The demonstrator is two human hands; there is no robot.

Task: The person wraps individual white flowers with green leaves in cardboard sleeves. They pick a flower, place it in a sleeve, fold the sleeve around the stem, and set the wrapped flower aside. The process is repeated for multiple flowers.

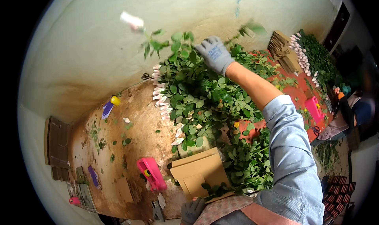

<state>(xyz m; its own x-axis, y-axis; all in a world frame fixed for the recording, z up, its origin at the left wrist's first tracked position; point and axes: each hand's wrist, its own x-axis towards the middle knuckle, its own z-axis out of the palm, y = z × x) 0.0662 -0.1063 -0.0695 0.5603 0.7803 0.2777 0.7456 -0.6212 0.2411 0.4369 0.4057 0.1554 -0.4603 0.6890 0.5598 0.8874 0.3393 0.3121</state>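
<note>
My right hand (214,54), in a grey work glove, is raised over the leafy pile and shut on a rose stem (174,44). That stem's wrapped, pale flower head (133,22) points left, blurred by motion, and its other end sticks out to the right. Below lies a heap of leafy rose stems (204,91), its wrapped pale heads (160,94) lined up along the left side. My left hand (192,210), also in a grey glove, is low by the front edge of a folded cardboard sheet (207,171). Its fingers are partly hidden, so its grip is unclear.
Pink tape dispensers (151,174) (314,109) stand on the table (139,127). Purple gloves (107,110), a yellow tape roll (115,100) and black scissors (145,76) lie toward the wall. Stacked cardboard (284,53) and more wrapped roses (316,56) are at right, near another person (340,127).
</note>
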